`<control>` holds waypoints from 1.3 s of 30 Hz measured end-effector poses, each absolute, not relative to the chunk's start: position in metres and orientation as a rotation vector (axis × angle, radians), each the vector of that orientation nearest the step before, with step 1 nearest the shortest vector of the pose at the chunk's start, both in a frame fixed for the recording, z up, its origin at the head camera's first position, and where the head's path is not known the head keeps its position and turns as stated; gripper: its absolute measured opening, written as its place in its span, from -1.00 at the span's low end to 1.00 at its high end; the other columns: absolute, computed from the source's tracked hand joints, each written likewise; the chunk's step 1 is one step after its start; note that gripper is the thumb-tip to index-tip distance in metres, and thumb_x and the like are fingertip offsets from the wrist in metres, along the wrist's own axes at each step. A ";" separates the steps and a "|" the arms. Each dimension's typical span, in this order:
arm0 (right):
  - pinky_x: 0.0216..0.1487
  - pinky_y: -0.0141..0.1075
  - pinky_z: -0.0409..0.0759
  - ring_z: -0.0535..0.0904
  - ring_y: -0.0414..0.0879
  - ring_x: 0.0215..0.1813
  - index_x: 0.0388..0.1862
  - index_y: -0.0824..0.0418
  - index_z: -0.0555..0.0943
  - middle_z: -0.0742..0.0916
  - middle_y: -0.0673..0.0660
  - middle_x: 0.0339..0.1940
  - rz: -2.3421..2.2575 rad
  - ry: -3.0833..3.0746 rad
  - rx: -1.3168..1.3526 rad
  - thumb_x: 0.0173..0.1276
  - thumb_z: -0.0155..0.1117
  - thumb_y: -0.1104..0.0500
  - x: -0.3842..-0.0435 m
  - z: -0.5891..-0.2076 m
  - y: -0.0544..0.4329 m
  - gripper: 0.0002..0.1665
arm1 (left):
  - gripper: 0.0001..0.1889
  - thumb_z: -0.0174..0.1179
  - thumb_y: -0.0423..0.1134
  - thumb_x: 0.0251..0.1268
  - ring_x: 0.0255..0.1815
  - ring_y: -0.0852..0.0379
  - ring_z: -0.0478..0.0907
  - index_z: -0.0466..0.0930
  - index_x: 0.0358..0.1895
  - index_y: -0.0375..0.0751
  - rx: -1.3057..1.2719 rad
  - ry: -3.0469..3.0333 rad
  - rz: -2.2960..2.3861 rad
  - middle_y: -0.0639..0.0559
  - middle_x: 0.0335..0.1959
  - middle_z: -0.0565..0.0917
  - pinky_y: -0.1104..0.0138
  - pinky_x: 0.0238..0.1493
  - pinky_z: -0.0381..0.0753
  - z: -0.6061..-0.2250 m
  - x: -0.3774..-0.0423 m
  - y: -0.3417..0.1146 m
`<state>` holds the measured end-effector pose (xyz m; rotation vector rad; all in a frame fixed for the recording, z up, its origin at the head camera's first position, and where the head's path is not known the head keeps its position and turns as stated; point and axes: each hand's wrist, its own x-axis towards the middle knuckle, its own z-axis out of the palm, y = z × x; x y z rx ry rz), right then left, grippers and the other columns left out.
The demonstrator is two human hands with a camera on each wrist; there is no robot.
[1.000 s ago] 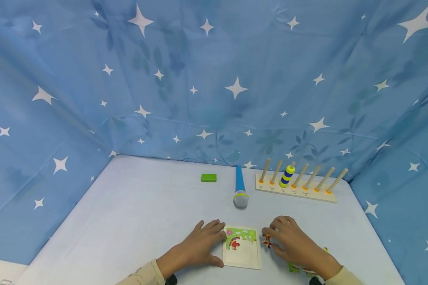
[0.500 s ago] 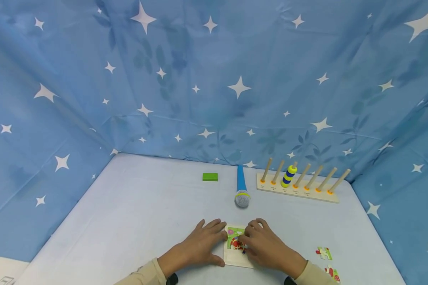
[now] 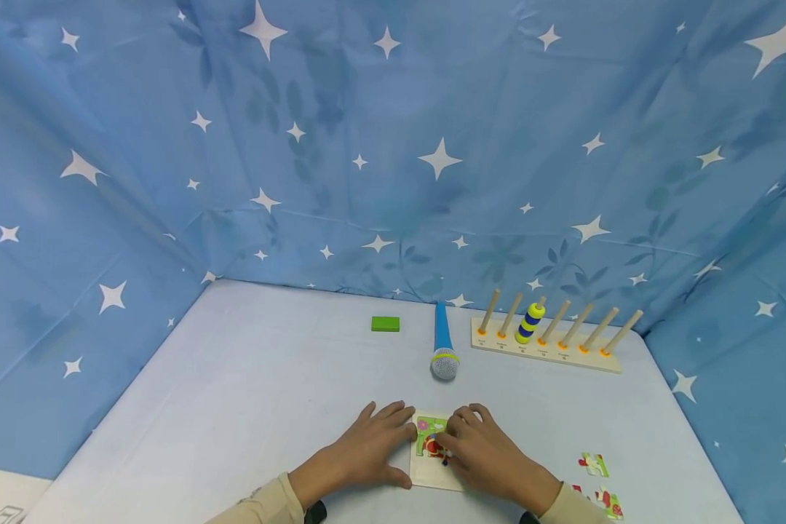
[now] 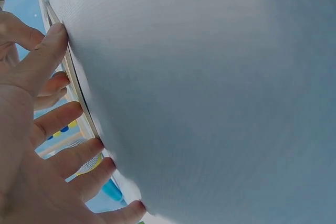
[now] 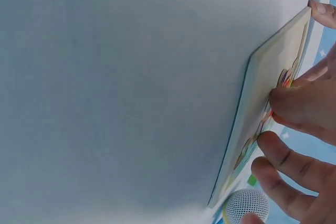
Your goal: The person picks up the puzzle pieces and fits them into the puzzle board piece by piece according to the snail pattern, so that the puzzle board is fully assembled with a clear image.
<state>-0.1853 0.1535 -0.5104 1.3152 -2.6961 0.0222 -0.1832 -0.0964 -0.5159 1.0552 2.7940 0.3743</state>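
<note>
A square wooden puzzle board (image 3: 432, 477) lies on the white table, partly filled with green and red pieces along its far side. My left hand (image 3: 373, 453) rests at its left side, fingers spread, with thumb and fingertips along the edge in the left wrist view. Over the right half of the board is my right hand (image 3: 491, 455), its thumb and fingers pinching a red puzzle piece (image 3: 445, 454) down at the board. In the right wrist view, that thumb (image 5: 286, 103) is low over the board (image 5: 262, 82). My right hand hides most of the piece and the board's right side.
Loose puzzle pieces lie to the right, one (image 3: 593, 464) farther back and another (image 3: 609, 503) nearer, beside my right sleeve. Behind the board are a blue toy microphone (image 3: 444, 353), a green block (image 3: 385, 324) and a peg stand (image 3: 550, 351) with yellow and blue beads.
My right hand has moved left from beside the board onto it, bringing the red puzzle piece. The loose pieces on the right have come into view. My left hand stays in place.
</note>
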 end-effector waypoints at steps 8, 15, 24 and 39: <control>0.21 0.12 0.48 0.55 -0.01 0.06 -0.06 -0.01 0.73 0.67 -0.03 -0.16 0.106 -2.706 1.292 0.23 0.50 0.11 -0.184 -0.508 0.159 -0.72 | -0.33 0.48 0.27 0.02 0.56 -0.07 0.25 0.58 0.19 0.08 1.050 2.774 0.400 -0.03 0.51 0.40 -0.31 0.35 0.31 -0.515 -0.184 -0.097; 0.30 0.19 0.40 0.54 -0.01 0.12 -0.01 -0.03 0.72 0.69 -0.05 -0.09 0.231 -2.813 1.145 0.22 0.53 0.16 -0.186 -0.501 0.178 -0.66 | -0.35 0.49 0.28 -0.01 0.56 -0.05 0.24 0.58 0.15 0.12 1.036 2.782 0.384 -0.01 0.51 0.40 -0.28 0.36 0.31 -0.515 -0.182 -0.096; 0.24 0.26 0.37 0.54 0.09 0.20 0.00 0.00 0.74 0.71 -0.04 -0.03 0.241 -2.866 0.937 0.13 0.60 0.17 -0.191 -0.498 0.242 -0.59 | -0.35 0.50 0.26 -0.01 0.55 -0.07 0.26 0.57 0.14 0.11 1.049 2.791 0.391 -0.03 0.50 0.41 -0.30 0.35 0.32 -0.515 -0.182 -0.096; 0.03 0.37 0.42 0.53 0.17 0.14 -0.18 -0.17 0.67 0.67 -0.06 -0.04 0.266 -3.151 0.657 0.04 0.60 0.29 -0.176 -0.506 0.356 -0.55 | -0.30 0.51 0.26 -0.03 0.57 -0.06 0.22 0.58 0.20 0.09 1.006 2.773 0.403 -0.01 0.52 0.38 -0.29 0.40 0.26 -0.516 -0.184 -0.093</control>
